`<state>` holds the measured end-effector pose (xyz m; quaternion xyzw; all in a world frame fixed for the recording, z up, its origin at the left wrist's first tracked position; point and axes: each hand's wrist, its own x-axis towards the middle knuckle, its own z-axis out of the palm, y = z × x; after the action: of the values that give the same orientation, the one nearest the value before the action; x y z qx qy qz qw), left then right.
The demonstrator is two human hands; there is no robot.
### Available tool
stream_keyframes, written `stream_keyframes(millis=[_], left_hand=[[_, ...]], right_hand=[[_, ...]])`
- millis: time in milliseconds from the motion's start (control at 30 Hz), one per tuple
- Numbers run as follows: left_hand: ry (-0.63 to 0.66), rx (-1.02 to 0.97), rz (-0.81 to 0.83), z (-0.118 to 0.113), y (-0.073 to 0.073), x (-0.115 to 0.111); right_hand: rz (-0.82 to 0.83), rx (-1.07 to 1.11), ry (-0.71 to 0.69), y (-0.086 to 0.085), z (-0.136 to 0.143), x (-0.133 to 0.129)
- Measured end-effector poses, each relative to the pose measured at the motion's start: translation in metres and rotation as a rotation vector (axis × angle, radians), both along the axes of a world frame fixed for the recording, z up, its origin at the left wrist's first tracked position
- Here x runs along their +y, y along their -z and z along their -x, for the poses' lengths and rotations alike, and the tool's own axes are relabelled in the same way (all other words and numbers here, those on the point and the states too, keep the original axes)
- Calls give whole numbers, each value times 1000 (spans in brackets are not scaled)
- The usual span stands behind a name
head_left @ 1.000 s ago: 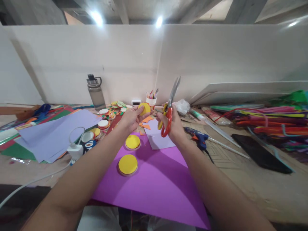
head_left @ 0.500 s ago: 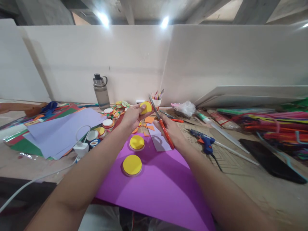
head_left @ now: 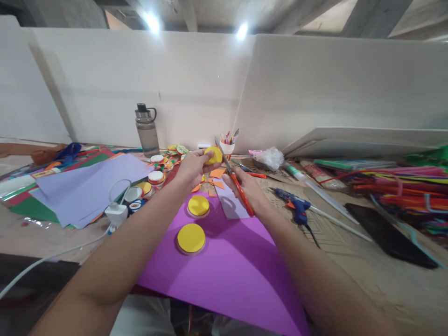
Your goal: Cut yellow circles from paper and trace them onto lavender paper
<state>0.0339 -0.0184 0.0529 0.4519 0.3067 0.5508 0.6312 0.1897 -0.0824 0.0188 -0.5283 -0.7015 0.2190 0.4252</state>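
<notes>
Between its fingers my left hand [head_left: 194, 167] pinches a yellow disc [head_left: 213, 156]. My right hand [head_left: 246, 185] is wrapped round red-handled scissors [head_left: 241, 192], whose blades point up and lie against the disc's right edge. Below the hands, two yellow-topped discs [head_left: 191, 238] rest on a purple sheet [head_left: 224, 275], one nearer me than the other. A lilac sheet [head_left: 233, 201] lies under the scissors, with orange paper scraps [head_left: 217, 173] beyond it.
Lilac sheets [head_left: 91, 186], a white plug [head_left: 116, 213] and a water bottle [head_left: 147, 130] are on the left. A blue glue gun [head_left: 297, 207], a black tablet-like object [head_left: 390, 233] and colourful pipe cleaners [head_left: 413, 186] lie right. A pen cup [head_left: 227, 148] stands behind.
The view has shifted slightly. The yellow disc has turned or tilted a little against the scissor blades; both hands keep their holds.
</notes>
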Motion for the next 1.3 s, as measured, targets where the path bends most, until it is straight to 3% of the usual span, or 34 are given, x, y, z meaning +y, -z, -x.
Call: stream_keyframes(millis=[1300], left_hand=[[15,68,20,7,-5,3]], right_hand=[[-18,12,11,-3,2,-4]])
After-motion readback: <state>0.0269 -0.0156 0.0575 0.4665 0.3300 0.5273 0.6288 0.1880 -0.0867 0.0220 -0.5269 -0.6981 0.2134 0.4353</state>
